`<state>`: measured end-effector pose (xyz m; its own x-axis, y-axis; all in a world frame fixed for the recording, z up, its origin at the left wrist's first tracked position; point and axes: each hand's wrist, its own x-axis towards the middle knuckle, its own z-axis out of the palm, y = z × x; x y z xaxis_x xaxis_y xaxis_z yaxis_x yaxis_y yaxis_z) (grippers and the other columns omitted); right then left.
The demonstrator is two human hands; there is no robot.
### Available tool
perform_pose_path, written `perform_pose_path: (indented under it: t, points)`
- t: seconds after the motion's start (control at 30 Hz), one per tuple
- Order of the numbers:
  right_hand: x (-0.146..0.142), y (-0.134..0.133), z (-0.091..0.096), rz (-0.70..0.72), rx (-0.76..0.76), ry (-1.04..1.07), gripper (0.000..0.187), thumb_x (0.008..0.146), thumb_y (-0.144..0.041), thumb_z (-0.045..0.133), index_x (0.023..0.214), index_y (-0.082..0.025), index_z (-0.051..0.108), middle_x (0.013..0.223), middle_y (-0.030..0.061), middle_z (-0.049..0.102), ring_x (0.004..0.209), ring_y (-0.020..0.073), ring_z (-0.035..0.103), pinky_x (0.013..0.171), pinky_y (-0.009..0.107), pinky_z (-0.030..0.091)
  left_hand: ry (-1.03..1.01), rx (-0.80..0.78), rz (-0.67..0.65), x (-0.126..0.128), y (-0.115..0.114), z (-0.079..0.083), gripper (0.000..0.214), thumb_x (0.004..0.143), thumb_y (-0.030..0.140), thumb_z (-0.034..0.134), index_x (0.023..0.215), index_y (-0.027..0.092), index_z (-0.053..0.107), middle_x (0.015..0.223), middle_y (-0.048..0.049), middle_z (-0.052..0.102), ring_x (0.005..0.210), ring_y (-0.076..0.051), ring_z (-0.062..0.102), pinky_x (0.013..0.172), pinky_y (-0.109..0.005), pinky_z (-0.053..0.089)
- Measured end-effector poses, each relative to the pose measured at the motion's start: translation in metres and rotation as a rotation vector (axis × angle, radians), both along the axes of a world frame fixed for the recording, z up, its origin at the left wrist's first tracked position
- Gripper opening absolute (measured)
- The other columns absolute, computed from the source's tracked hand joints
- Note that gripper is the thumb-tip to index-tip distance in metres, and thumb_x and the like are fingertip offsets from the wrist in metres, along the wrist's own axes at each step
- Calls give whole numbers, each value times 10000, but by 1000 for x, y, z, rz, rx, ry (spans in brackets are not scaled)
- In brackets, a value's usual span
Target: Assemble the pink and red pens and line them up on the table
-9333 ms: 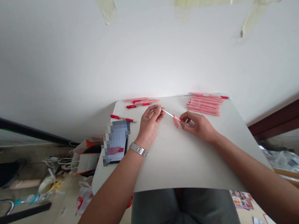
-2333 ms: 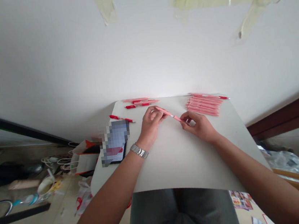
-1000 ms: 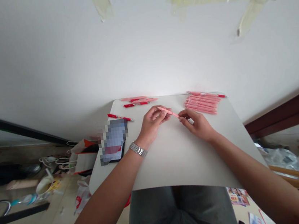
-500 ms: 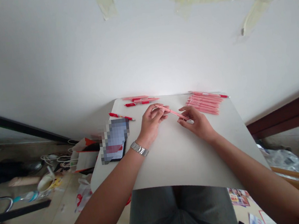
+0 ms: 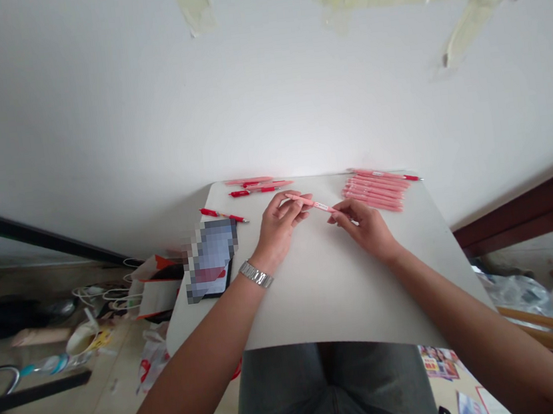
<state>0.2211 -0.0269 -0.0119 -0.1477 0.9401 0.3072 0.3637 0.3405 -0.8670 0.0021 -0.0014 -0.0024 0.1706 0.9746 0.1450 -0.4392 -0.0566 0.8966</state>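
Observation:
Between my two hands a pink pen [image 5: 310, 203] is held slantwise above the white table [image 5: 326, 281]. My left hand [image 5: 281, 223], with a metal watch [image 5: 256, 274] on its wrist, pinches the upper left end. At the lower right end, the thumb and fingers of my right hand [image 5: 362, 223] close on the pen. A white label with dark print shows on the barrel near its middle. To the right of my right hand lies a row of several pink pens [image 5: 378, 191], side by side.
Red pens [image 5: 239, 194] and pink pens [image 5: 250, 180] lie at the back left of the table. Another red pen [image 5: 224, 215] rests above a phone [image 5: 212, 258] with a blurred screen. A white wall [image 5: 263, 101] rises behind the table's far edge. Floor clutter [image 5: 92, 310] lies at left.
My right hand's fingers have closed in on the pen's right end. The white label on the barrel now faces the camera. The left hand keeps its grip.

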Motion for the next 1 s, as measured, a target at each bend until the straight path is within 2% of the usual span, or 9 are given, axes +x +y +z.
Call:
perform_pose_path:
  t: [0.2,0.37,0.43,0.53,0.6,0.73,1.0]
  points:
    - [2,-2,4,3,-31,-69,395,1057,-586,515,1034,-220,663,806,42,743,741,189,698,713,316,537,12,-26,-28,0,0,0,255,918,371,800,1078,218,674,1204,-112,785,1145,-213,731,990,-360,538]
    - [2,-3,8,17,-10,-149,421,1093,-540,445,1005,-215,698,765,24,689,692,167,622,668,307,468,27,-26,-25,0,0,1,280,895,395,819,1067,217,688,1157,-104,794,1101,-211,736,950,-346,536]
    - [2,-2,7,15,17,-138,377,1082,-526,480,1091,-219,698,794,23,683,719,170,628,688,309,483,30,-26,1,0,0,1,293,881,407,831,1056,218,689,1155,-99,792,1089,-211,738,945,-345,535]
    - [2,1,1,-29,77,-105,381,989,-513,657,1250,-234,642,871,21,683,776,181,648,736,321,534,24,-34,39,-1,1,1,289,880,409,831,1034,215,682,1169,-94,787,1089,-209,740,934,-335,536]
    - [2,3,-3,-47,100,-86,390,943,-489,720,1230,-243,626,920,27,695,794,184,662,754,333,560,14,-30,50,-2,2,1,280,885,405,826,1025,213,677,1161,-94,788,1079,-207,745,919,-326,535]
    - [2,5,-6,-61,135,-63,288,948,-463,714,1124,-249,639,1022,48,732,837,191,698,772,350,590,-1,-24,63,-1,2,1,273,890,404,820,1024,215,676,1157,-94,793,1070,-207,749,908,-323,534]
    - [2,1,0,-62,72,-51,327,1001,-548,639,1050,-227,677,908,62,772,843,221,748,801,380,606,13,-41,39,0,0,2,318,869,426,839,1057,212,698,1199,-106,782,1123,-231,741,985,-377,550]
